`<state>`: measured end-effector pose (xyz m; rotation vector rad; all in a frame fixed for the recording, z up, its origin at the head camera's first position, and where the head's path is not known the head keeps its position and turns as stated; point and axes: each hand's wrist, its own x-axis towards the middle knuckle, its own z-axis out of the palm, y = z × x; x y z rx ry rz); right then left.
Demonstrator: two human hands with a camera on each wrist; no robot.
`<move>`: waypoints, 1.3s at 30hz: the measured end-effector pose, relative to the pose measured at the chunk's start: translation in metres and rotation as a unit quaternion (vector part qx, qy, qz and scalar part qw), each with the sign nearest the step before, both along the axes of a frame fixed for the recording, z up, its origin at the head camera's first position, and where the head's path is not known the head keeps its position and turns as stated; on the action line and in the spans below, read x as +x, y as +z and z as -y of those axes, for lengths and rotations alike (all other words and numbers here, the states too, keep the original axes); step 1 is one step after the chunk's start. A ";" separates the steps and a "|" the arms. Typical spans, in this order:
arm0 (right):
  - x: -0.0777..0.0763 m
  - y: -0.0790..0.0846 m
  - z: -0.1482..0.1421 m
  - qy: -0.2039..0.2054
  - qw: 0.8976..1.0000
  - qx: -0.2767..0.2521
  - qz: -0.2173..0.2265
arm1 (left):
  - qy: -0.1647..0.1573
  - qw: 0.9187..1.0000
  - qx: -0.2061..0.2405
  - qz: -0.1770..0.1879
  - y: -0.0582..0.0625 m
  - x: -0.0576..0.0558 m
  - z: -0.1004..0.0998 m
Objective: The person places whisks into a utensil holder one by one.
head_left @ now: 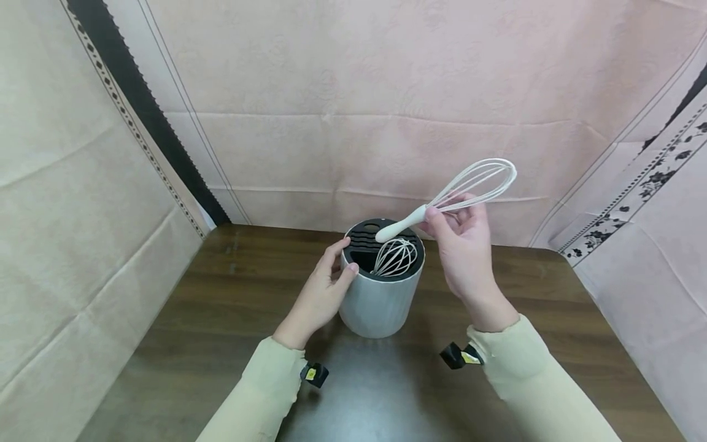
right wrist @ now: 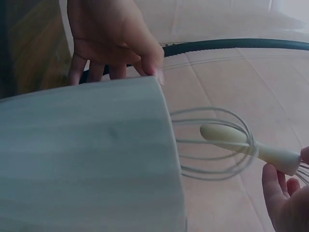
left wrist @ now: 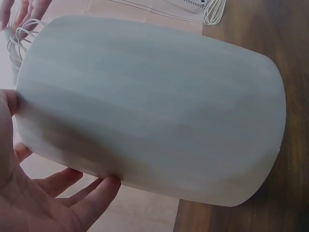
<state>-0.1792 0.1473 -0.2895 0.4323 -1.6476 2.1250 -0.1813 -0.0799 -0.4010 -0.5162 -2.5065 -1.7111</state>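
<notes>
So the right hand (head_left: 461, 245) has a white whisk (head_left: 415, 217) pinched between thumb and fingers, right about where the handle meets the wires. It's held up in the air, handle end pointing left over the holder, wire head up and off to the right. Wrist's raised, forearm coming in from the lower right.

Left hand (head_left: 317, 291) is lower, gripping the side of a pale grey round holder (head_left: 378, 307) just under the rim, thumb on the near side, fingers curled round the far-left side. Both arms are in light green sleeves (head_left: 262, 387), with a little black camera at each wrist.

The holder stands on a brown wooden table (head_left: 232, 307). Its black top (head_left: 364, 230) has wavy slots plus a bigger opening, and a second whisk (head_left: 395, 256) sits in that opening, wires sticking up above the rim. Can't tell how deep its handle goes.

Behind it all there's pale pinkish cloth (head_left: 359, 80) hung as a backdrop.
</notes>
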 end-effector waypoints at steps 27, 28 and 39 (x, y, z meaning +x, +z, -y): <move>0.000 -0.014 0.018 0.003 0.978 0.211 0.002 | 0.011 1.000 -0.014 -0.008 -0.001 0.001 -0.002; -0.001 -0.015 0.018 0.001 0.977 0.215 0.000 | 0.012 1.000 -0.014 -0.008 -0.001 0.001 -0.002; -0.002 -0.020 0.020 -0.012 0.962 0.274 -0.011 | 0.021 0.999 -0.022 -0.015 -0.003 -0.001 -0.003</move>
